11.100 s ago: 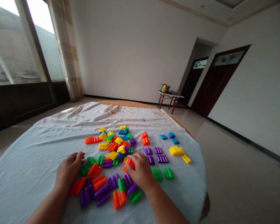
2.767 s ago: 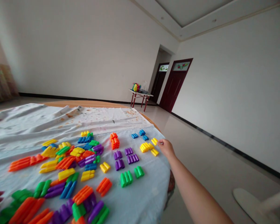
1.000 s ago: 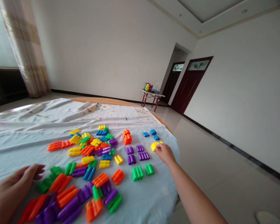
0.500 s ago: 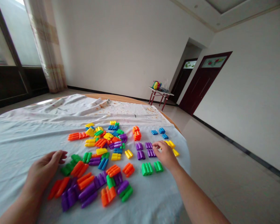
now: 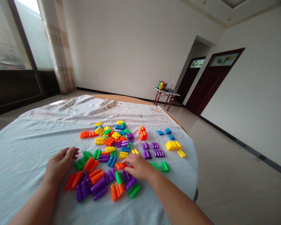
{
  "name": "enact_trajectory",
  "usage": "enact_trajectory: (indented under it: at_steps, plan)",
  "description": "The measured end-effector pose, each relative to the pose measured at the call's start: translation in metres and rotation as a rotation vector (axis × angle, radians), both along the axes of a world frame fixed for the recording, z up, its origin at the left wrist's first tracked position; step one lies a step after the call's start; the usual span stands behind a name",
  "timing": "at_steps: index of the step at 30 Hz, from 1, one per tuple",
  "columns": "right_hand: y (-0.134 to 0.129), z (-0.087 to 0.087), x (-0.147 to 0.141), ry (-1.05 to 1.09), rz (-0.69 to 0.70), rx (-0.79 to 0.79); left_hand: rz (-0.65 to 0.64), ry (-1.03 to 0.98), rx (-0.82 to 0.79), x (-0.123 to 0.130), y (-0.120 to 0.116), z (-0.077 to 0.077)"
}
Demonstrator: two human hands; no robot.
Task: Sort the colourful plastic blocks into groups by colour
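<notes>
Coloured plastic pieces lie in a loose heap on the pale blue cloth. My right hand (image 5: 139, 167) reaches over the heap's right side, its fingertips at an orange piece (image 5: 120, 166); its fingers are bent and a little apart. Beside the green pieces (image 5: 81, 163) at the heap's left edge, my left hand (image 5: 62, 161) rests with thumb and fingers close together; what it holds, if anything, is hidden. To the right stand separate groups: purple pieces (image 5: 159, 153), yellow pieces (image 5: 173, 145), blue pieces (image 5: 168, 131), green pieces (image 5: 165, 166) and stacked orange pieces (image 5: 143, 134).
The round table is covered with a blue cloth (image 5: 35, 137) and a white stained cloth (image 5: 140, 111). A small side table (image 5: 166, 92) with a colourful bag stands near the doors beyond. A window and curtain are at the left.
My right hand has moved left from beside the purple and yellow groups to the orange piece in the heap. The whole view has shifted slightly; my left hand remains beside the green pieces.
</notes>
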State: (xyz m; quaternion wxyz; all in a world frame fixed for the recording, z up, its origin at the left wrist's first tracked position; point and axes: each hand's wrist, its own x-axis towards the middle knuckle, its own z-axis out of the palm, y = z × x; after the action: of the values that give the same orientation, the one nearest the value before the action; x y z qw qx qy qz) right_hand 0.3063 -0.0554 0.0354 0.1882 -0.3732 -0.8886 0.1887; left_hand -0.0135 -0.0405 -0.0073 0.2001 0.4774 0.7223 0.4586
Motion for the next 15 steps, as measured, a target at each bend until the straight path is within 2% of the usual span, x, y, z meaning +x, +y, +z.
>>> enact_trajectory:
  at_steps: [3, 5, 9, 12, 15]
  plan:
    - [0.004, 0.003, 0.008, 0.037, -0.164, 0.039, -0.02, -0.06, -0.015, 0.0, -0.001, 0.002]
    - [0.006, 0.009, 0.018, 0.042, -0.212, 0.038, -0.029, -0.085, -0.022, 0.0, -0.002, 0.003]
    - [0.006, 0.018, 0.039, -0.08, -0.146, -0.011, -0.018, -0.109, -0.031, 0.002, -0.002, 0.005]
    - [0.004, 0.017, 0.045, -0.207, -0.086, -0.028, -0.009, -0.108, -0.036, 0.002, -0.002, 0.007]
    - [0.003, 0.014, 0.043, -0.258, -0.086, -0.011, 0.004, -0.105, -0.049, 0.0, -0.002, 0.005]
